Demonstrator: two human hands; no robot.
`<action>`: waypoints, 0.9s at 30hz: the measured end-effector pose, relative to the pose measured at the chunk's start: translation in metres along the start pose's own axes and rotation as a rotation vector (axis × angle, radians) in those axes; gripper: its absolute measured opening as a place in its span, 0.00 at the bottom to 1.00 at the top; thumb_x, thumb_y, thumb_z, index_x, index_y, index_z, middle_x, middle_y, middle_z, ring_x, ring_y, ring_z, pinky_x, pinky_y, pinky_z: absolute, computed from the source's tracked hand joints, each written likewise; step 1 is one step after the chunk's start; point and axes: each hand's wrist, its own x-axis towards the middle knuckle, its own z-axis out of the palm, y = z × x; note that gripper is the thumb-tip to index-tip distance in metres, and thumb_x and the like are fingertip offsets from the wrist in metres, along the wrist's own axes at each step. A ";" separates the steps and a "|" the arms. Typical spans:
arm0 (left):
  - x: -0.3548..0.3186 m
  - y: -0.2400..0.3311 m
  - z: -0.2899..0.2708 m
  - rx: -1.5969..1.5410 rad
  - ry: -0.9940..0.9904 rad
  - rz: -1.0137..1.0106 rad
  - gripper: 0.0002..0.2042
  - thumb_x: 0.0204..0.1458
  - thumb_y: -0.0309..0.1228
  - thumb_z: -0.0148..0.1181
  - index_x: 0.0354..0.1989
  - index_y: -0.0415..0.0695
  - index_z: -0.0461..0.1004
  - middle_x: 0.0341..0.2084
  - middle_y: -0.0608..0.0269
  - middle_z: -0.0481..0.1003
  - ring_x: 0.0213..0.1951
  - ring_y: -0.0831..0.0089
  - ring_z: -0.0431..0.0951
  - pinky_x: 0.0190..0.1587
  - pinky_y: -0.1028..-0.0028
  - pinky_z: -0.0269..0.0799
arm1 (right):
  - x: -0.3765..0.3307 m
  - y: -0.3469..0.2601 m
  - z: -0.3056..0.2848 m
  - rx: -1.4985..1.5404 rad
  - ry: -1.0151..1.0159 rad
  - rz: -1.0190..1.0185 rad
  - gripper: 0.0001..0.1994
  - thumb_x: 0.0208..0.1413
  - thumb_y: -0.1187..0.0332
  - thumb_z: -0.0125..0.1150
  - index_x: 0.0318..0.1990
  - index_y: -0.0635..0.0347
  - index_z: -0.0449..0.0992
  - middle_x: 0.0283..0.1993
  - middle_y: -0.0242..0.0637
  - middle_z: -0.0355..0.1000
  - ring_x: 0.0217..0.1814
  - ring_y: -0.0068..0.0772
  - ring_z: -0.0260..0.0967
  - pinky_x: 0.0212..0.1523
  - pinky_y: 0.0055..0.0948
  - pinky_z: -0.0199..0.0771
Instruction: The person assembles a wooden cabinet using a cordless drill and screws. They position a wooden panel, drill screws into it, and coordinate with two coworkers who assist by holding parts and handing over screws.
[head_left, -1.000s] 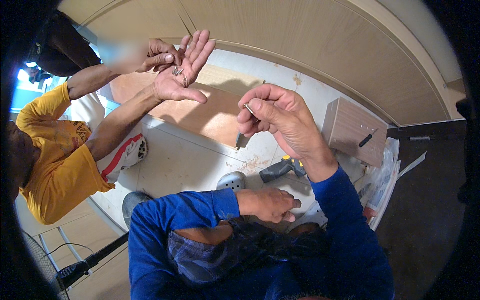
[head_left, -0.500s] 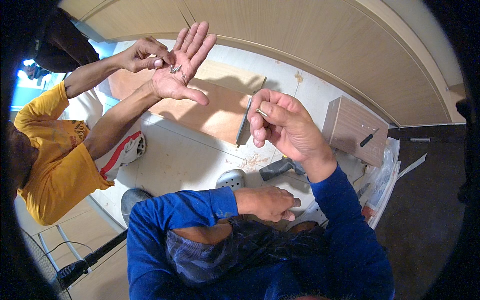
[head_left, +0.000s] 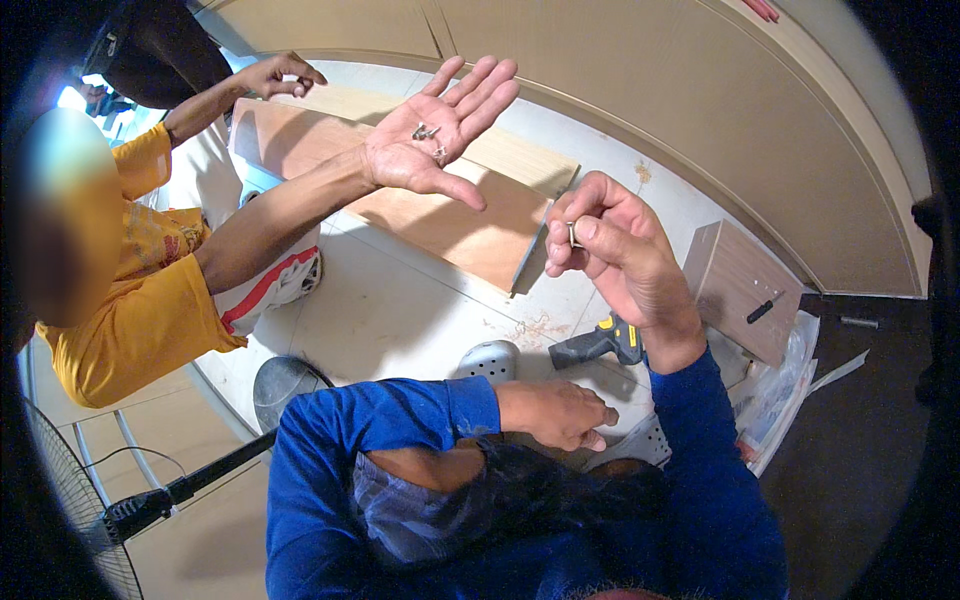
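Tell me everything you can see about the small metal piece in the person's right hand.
The metal piece is small, thin and silver-grey; its exact shape is too small to tell. The right hand pinches it between thumb and fingers, raised above the floor near the edge of a wooden board. Only those fingertips touch it. Similar pieces lie in a co-worker's open palm.

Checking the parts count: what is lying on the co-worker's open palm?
On the co-worker's open palm lie a few small metal fasteners, loose near its middle. Their exact type and number are too small to tell. The right hand pinches one similar small metal piece.
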 end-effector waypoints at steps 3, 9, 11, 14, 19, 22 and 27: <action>-0.003 -0.002 0.002 -0.007 0.002 -0.016 0.22 0.65 0.46 0.56 0.52 0.35 0.71 0.42 0.36 0.78 0.51 0.38 0.77 0.54 0.47 0.71 | 0.010 -0.003 0.005 -0.086 0.018 -0.029 0.07 0.65 0.70 0.59 0.46 0.63 0.74 0.40 0.34 0.73 0.41 0.23 0.73 0.46 0.30 0.78; -0.006 -0.005 0.006 -0.033 0.024 -0.002 0.23 0.65 0.46 0.55 0.55 0.36 0.70 0.44 0.37 0.77 0.52 0.39 0.76 0.56 0.48 0.70 | 0.057 -0.014 0.023 -0.652 -0.056 -0.234 0.08 0.67 0.69 0.58 0.46 0.64 0.77 0.34 0.33 0.72 0.35 0.24 0.72 0.40 0.26 0.75; -0.003 -0.008 0.005 -0.014 -0.030 0.018 0.25 0.67 0.47 0.52 0.60 0.36 0.68 0.48 0.34 0.76 0.54 0.38 0.75 0.58 0.48 0.69 | 0.090 -0.016 0.032 -1.146 -0.092 -0.465 0.06 0.65 0.71 0.59 0.44 0.63 0.79 0.35 0.35 0.73 0.35 0.29 0.74 0.40 0.29 0.75; 0.001 -0.012 0.000 -0.048 -0.005 -0.006 0.25 0.68 0.47 0.51 0.60 0.37 0.69 0.48 0.35 0.76 0.54 0.39 0.75 0.58 0.49 0.69 | 0.133 -0.009 0.041 -1.610 -0.184 -0.747 0.08 0.57 0.73 0.61 0.43 0.61 0.82 0.39 0.40 0.75 0.38 0.43 0.76 0.40 0.37 0.76; -0.002 -0.019 -0.008 -0.137 0.089 0.045 0.26 0.68 0.48 0.50 0.60 0.35 0.68 0.42 0.37 0.77 0.46 0.44 0.79 0.50 0.52 0.72 | 0.159 0.018 0.029 -1.970 -0.237 -0.655 0.11 0.53 0.65 0.62 0.39 0.60 0.84 0.41 0.42 0.76 0.45 0.45 0.77 0.49 0.43 0.73; -0.003 -0.024 -0.010 -0.159 0.121 0.068 0.28 0.69 0.49 0.49 0.61 0.34 0.68 0.38 0.38 0.78 0.38 0.50 0.79 0.44 0.55 0.72 | 0.174 0.042 0.036 -1.951 -0.234 -0.598 0.35 0.47 0.36 0.56 0.41 0.65 0.75 0.49 0.51 0.70 0.61 0.55 0.66 0.65 0.56 0.59; -0.004 -0.041 -0.017 -0.292 0.250 0.111 0.26 0.70 0.47 0.51 0.61 0.35 0.71 0.48 0.47 0.79 0.47 0.57 0.78 0.52 0.62 0.73 | 0.241 0.128 0.099 -1.444 0.240 -0.663 0.48 0.47 0.27 0.49 0.59 0.66 0.62 0.64 0.58 0.58 0.70 0.62 0.54 0.70 0.62 0.45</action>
